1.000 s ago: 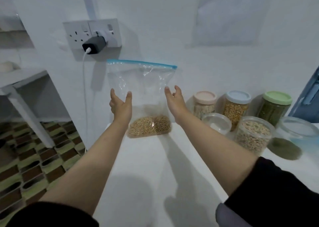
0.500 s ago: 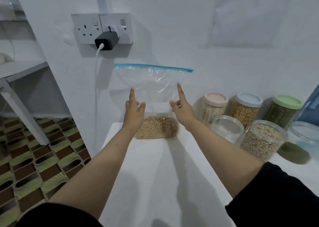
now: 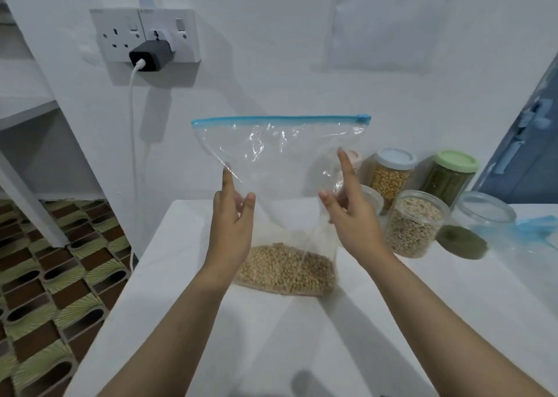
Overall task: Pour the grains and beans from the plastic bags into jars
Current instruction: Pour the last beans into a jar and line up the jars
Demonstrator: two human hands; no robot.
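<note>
We have the zip bag [image 3: 280, 167] upright near the back left corner of the white bench [image 3: 271, 336], base resting on the surface, blue zip strip [image 3: 277, 119] along the top edge and the slider [image 3: 363, 117] at its right end. Tan grains [image 3: 287, 268] sit in a low heap in the bag's bottom; the upper part is clear, crinkled film.

Left hand [image 3: 231, 230]: on the bag's left side at mid-height, index finger straight and pointing up along the film edge, thumb apart from it. Fingers look extended, not wrapped; we cannot tell how firmly it holds, only that it touches the film.

Right hand [image 3: 353, 218]: on the bag's right side, index finger straight up against the film, thumb spread inward, other fingers partly hidden behind the plastic. Contact yes, pinch cannot be confirmed.

Along the back right edge of the bench: a jar with a blue lid [image 3: 391, 174] holding yellow kernels, a green-lidded jar [image 3: 451, 177] with dark green contents, and a pink-lidded jar [image 3: 354, 159] mostly hidden behind the bag. In front of them, an uncapped jar of pale mixed grains [image 3: 415, 224], an empty clear jar [image 3: 373, 198] just behind our right hand, and another clear jar [image 3: 483, 215] further right. Beside that, a flattened bag of green grains [image 3: 462, 242] lies on the bench.

Wall behind: double socket [image 3: 145, 35] with a black charger [image 3: 149, 55] plugged in, white cable [image 3: 133, 142] hanging down.
</note>
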